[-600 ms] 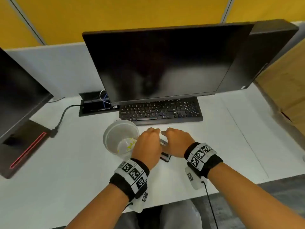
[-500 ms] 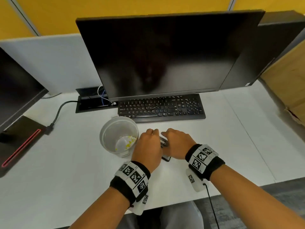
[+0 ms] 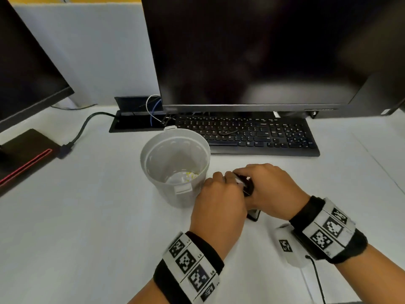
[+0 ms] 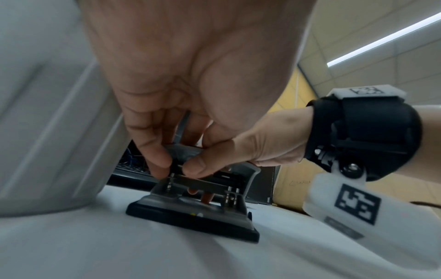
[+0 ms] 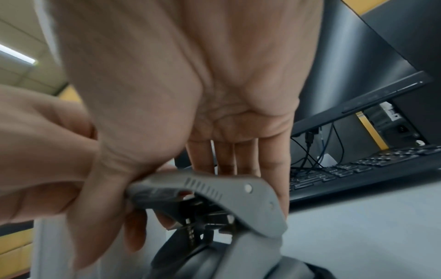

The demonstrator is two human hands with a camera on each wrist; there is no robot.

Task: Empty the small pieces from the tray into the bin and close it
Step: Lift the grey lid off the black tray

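Head view looks down; both wrist views closely share the hole punch (image 4: 195, 203).

Keyboard (image 3: 247, 134) — QWERTY letters legible.

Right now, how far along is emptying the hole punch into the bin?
Done: small yellow and white pieces already lie in the open bin. In hand: the left hand and right hand both grip the hole punch, which stands on the desk. Left: whether its tray is closed is hidden.

You face a white desk (image 3: 65, 227), a big dark monitor (image 3: 263, 51) over a black keyboard (image 3: 252, 134), a second monitor (image 3: 26, 69) at left, grey partition (image 3: 87, 51) behind, yellow wall (image 4: 290, 94), ceiling strip light (image 4: 381, 39) overhead.
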